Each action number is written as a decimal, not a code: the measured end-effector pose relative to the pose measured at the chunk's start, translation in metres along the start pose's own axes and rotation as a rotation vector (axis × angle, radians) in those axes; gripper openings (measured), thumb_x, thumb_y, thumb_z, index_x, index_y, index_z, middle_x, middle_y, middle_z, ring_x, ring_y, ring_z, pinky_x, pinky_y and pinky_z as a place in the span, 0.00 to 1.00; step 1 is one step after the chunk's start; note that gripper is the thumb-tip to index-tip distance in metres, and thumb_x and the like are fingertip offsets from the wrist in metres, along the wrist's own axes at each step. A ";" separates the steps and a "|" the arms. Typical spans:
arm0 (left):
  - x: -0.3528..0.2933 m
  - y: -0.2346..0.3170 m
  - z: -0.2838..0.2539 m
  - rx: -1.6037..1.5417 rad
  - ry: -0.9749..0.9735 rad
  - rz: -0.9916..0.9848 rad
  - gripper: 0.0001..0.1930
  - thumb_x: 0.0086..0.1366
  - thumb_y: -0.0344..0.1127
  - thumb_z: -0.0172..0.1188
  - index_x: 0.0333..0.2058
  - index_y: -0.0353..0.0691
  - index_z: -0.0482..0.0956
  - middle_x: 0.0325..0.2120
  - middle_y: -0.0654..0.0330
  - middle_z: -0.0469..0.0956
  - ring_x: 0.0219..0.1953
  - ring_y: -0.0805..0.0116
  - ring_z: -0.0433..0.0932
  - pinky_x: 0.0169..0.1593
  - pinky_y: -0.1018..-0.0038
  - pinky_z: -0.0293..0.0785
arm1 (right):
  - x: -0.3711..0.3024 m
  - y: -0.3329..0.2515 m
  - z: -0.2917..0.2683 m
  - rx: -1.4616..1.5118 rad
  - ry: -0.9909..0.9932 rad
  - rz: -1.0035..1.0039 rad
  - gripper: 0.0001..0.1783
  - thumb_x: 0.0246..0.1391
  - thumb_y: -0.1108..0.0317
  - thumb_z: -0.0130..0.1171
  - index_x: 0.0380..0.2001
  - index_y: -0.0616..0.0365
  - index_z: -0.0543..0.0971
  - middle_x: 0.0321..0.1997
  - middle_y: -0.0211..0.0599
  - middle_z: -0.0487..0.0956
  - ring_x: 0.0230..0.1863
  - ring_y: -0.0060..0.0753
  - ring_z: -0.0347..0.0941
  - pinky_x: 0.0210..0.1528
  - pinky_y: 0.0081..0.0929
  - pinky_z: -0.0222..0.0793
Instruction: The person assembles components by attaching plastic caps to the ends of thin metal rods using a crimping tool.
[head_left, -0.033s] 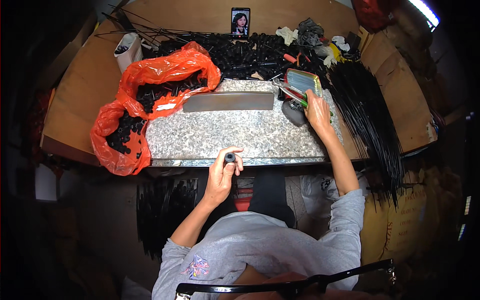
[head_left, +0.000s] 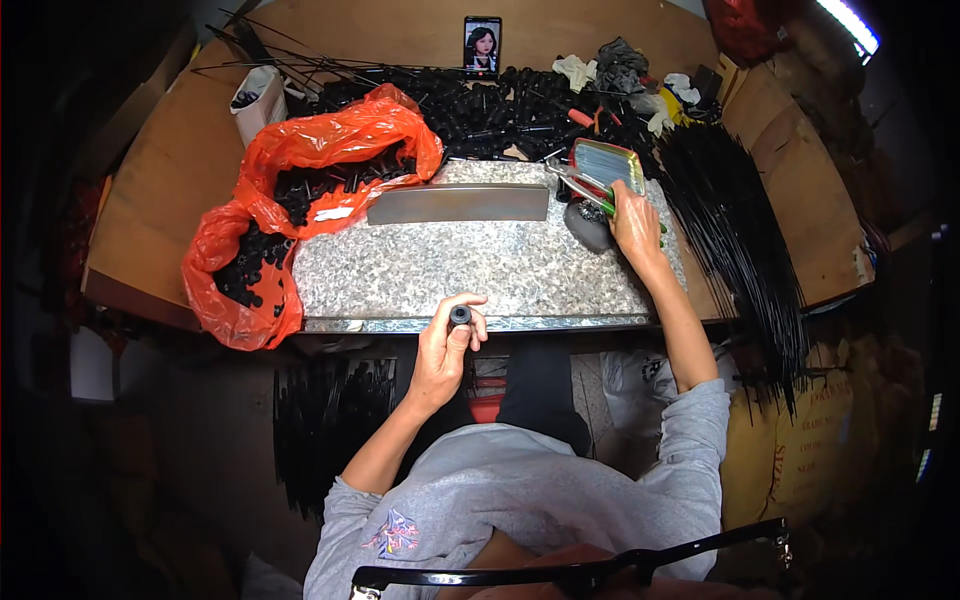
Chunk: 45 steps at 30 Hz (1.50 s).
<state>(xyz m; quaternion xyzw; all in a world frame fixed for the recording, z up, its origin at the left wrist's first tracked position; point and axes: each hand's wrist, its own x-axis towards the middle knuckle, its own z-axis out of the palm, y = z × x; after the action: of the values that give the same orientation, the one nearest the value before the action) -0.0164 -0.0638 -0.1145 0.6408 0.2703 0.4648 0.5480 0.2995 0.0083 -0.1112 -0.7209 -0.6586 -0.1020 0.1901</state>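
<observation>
Fingers and thumb of my left hand (head_left: 438,360) are wrapped round a black tubular part (head_left: 460,316), its round holed end facing up, at the front edge of the speckled stone slab (head_left: 450,265). Over the slab's right side, my right hand (head_left: 636,228) is closed on the green handles of silver pliers (head_left: 578,183), whose jaws point to the far left. Beneath the pliers is a dark rounded lump (head_left: 588,226). A shallow red-rimmed tin (head_left: 608,165) lies just beyond them, its contents hard to make out.
Orange plastic bags (head_left: 335,140) of small black parts lie at left. A metal strip (head_left: 458,204) stands across the slab. Behind it are heaped black parts (head_left: 490,115) and an upright phone (head_left: 482,48). Long thin black rods (head_left: 735,240) overhang the table's right edge.
</observation>
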 end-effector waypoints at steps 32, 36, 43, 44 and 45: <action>0.002 0.003 -0.004 -0.172 0.037 -0.050 0.22 0.68 0.48 0.35 0.44 0.34 0.66 0.21 0.67 0.58 0.23 0.79 0.55 0.29 0.83 0.55 | -0.032 -0.033 -0.014 1.435 -0.146 0.490 0.08 0.50 0.72 0.56 0.28 0.54 0.66 0.24 0.24 0.67 0.23 0.14 0.60 0.22 0.13 0.55; 0.003 0.003 -0.002 -0.143 0.017 -0.040 0.22 0.68 0.49 0.35 0.44 0.34 0.66 0.21 0.67 0.58 0.23 0.79 0.55 0.29 0.83 0.55 | -0.026 -0.005 0.002 1.324 -0.122 0.574 0.05 0.52 0.72 0.53 0.28 0.56 0.67 0.22 0.24 0.65 0.22 0.14 0.61 0.20 0.13 0.56; 0.003 0.001 -0.001 -0.189 0.038 -0.036 0.20 0.69 0.46 0.36 0.44 0.34 0.67 0.19 0.69 0.57 0.21 0.81 0.54 0.27 0.84 0.53 | -0.026 0.006 0.010 1.271 -0.135 0.604 0.04 0.52 0.71 0.52 0.28 0.57 0.68 0.21 0.25 0.66 0.21 0.14 0.61 0.19 0.13 0.56; 0.003 0.002 -0.002 -0.164 0.017 -0.041 0.22 0.68 0.48 0.36 0.44 0.34 0.66 0.20 0.68 0.58 0.22 0.80 0.55 0.28 0.83 0.54 | -0.027 0.002 0.011 1.279 -0.105 0.611 0.05 0.51 0.72 0.53 0.29 0.57 0.67 0.21 0.25 0.67 0.21 0.14 0.61 0.19 0.13 0.56; 0.004 0.004 -0.003 -0.138 -0.003 -0.047 0.23 0.68 0.50 0.35 0.45 0.34 0.66 0.21 0.67 0.58 0.23 0.79 0.56 0.29 0.83 0.56 | -0.028 -0.001 0.012 1.274 -0.090 0.615 0.05 0.51 0.72 0.54 0.29 0.57 0.67 0.21 0.25 0.67 0.21 0.14 0.61 0.19 0.13 0.56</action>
<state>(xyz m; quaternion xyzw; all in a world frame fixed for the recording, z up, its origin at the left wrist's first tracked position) -0.0185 -0.0599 -0.1097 0.5957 0.2515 0.4684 0.6021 0.2937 -0.0120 -0.1330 -0.6263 -0.3639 0.3914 0.5676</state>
